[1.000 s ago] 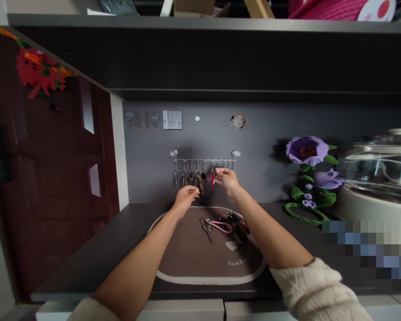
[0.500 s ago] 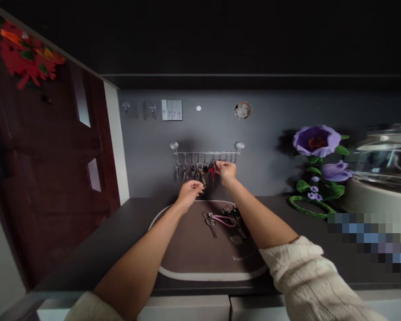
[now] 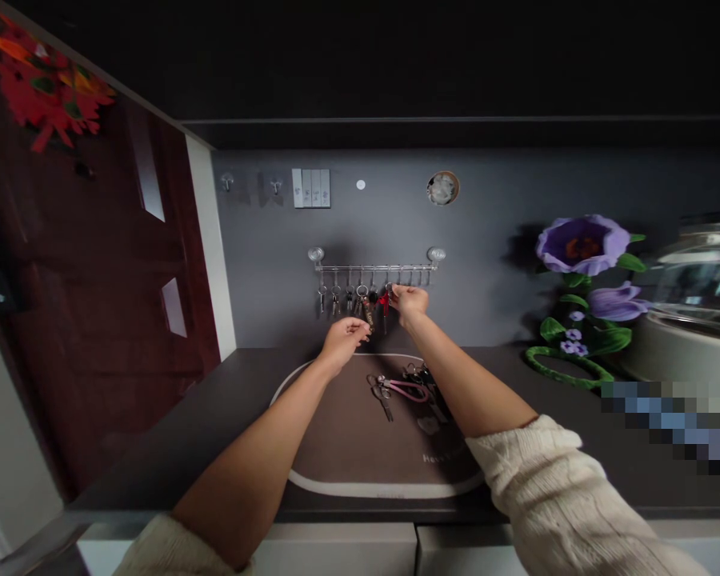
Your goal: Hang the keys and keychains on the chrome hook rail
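A clear hook rail [image 3: 375, 268] is fixed to the grey wall, with several bunches of keys [image 3: 336, 300] hanging from its left and middle hooks. My right hand [image 3: 412, 304] pinches a key ring [image 3: 389, 286] with a red tag [image 3: 384, 302], right at a middle hook; the fingers partly hide the ring. Lower and to the left is my left hand [image 3: 343, 344], its thumb and fingers brought together beside the bottom end of a long patterned key fob [image 3: 369, 314]. Whether those fingertips grip the fob is unclear.
On the brown mat [image 3: 336, 448] lie more keys, one bunch with a pink strap [image 3: 411, 390]. Purple artificial flowers [image 3: 583, 244] and a clear-lidded appliance [image 3: 696, 320] stand at the right. A dark shelf [image 3: 426, 132] overhangs the counter [image 3: 216, 416].
The view has shifted slightly. Both hands stay almost where they were, the right at the key ring, the left near the patterned fob.
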Tool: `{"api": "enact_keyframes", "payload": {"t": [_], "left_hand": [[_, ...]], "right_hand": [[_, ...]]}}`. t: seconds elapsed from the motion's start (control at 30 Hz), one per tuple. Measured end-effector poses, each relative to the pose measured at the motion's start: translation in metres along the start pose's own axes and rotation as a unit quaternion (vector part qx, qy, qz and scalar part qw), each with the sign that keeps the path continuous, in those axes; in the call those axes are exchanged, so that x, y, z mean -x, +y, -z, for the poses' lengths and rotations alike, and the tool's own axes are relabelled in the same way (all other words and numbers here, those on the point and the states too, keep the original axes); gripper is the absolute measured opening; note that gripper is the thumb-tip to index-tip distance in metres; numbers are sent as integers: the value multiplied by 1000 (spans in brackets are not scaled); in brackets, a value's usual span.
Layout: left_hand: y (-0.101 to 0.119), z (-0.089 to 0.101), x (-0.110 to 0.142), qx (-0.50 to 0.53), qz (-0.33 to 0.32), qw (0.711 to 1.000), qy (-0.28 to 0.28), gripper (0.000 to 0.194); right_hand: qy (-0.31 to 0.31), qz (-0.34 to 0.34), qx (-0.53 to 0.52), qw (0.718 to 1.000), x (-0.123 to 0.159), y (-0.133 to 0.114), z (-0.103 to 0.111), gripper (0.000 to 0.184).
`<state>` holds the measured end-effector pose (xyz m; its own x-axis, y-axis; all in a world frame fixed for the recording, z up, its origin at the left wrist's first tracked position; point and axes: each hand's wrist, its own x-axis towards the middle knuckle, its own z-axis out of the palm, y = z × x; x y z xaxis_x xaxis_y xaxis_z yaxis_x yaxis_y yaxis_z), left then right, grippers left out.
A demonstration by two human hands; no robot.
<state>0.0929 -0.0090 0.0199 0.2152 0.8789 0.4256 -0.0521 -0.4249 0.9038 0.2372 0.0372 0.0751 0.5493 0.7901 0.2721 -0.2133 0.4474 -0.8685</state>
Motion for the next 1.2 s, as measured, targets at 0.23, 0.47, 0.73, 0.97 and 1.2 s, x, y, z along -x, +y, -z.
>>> {"api": "enact_keyframes", "payload": {"t": [0.23,0.47,0.73,0.97,1.2], "left_hand": [[0,0,1,-8,-2,1000,-2,22],[-2,1,3,-10,-6,1000,-7,21],[-1,1,6,-8,-3,1000,-20,23],[1,3,11,-54,31,997,-53,23],[0,-1,4,-165,76,976,-119,13]], "right_hand": [[-39,-6,14,999,1,6,6,6],[-96,-28,21,995,2,1,13,6],[-99,-36,112,988,10,-12,25,11],[-182,-25,192,964,43,-27,45,7],[-306,8,297,904,62,-6,67,8]]}}
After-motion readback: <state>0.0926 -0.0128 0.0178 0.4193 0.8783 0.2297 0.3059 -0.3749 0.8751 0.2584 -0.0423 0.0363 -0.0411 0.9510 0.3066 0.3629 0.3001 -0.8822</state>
